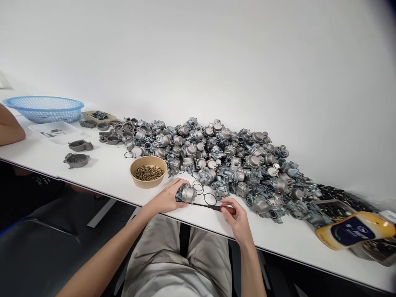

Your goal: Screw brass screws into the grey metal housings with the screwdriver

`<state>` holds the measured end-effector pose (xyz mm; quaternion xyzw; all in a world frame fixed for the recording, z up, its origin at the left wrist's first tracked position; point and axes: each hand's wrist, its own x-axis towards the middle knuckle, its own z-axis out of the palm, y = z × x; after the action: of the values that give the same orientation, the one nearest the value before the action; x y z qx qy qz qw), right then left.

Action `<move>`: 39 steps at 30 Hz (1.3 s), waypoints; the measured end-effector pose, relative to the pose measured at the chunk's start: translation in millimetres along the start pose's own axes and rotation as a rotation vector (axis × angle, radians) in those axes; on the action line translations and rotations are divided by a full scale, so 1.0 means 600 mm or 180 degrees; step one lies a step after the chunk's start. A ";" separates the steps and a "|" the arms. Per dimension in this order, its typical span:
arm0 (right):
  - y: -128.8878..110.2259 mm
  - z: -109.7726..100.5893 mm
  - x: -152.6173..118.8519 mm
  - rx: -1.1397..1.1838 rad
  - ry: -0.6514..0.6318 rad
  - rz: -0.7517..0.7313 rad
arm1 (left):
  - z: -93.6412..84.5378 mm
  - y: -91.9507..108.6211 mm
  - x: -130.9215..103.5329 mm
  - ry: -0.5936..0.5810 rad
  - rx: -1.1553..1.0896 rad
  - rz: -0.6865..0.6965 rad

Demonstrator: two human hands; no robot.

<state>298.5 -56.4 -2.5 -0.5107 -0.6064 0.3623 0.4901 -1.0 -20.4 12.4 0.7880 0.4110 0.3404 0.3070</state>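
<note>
My left hand (170,197) is closed around a grey metal carburetor (187,193) at the front edge of the white table. In my right hand (237,218) is a screwdriver (228,209) with a red and black handle, its thin dark shaft pointing left. The shaft reaches the lower side of the carburetor; whether its tip sits on a screw cannot be made out. Just behind the shaft lie several thin black rubber rings (210,199). A tan bowl (135,181) of small brass-coloured screws (149,173) stands behind my left hand.
A long heap of carburetors (198,148) spans the table (108,177). Loose float bowls (76,160), a clear tray (66,128) and a blue basket (46,109) are at the left, near another person's arm (10,127). A yellow bottle (352,231) lies at the right.
</note>
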 end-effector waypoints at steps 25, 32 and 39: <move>0.008 -0.005 0.000 -0.0198 0.0042 -0.0094 | 0.003 -0.007 0.000 0.0022 0.0032 0.0024; 0.011 -0.005 -0.001 -0.0283 -0.0137 -0.0161 | 0.005 -0.009 0.002 0.0031 0.0026 0.0041; 0.010 -0.004 0.002 -0.0287 0.0022 -0.0023 | 0.004 -0.009 0.001 0.0012 0.0020 0.0042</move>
<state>302.6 -54.1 -7.2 -0.5314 -0.6223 0.3310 0.4700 -1.0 -17.9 7.1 0.7910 0.4074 0.3426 0.3015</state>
